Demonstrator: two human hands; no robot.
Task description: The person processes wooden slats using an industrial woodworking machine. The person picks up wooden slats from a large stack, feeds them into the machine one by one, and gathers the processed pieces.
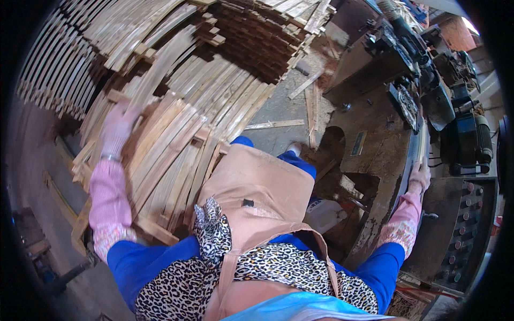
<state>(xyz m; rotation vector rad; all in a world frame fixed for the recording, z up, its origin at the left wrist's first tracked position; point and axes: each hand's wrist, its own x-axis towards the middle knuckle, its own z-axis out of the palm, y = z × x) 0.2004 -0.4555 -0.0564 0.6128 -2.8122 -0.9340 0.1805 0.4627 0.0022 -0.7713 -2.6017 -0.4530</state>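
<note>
My left hand (118, 127), in a pale glove, is shut on a long thin wooden slat (160, 67) that it holds over a big stack of slats (182, 134); the slat is blurred by motion. My right hand (420, 176), also gloved, rests on a narrow wooden strip (421, 142) lying on the table of a dark woodworking machine (375, 144); its fingers lie on the strip near the cutter. I wear blue sleeves with pink sleeve covers and a tan apron (257, 198).
More slat stacks (80, 53) fill the upper left, with a darker pile (257, 37) behind. Loose strips (310, 101) lie on the dusty floor. The machine's motor and housing (444, 80) stand at the upper right, a panel with knobs (466, 230) at the lower right.
</note>
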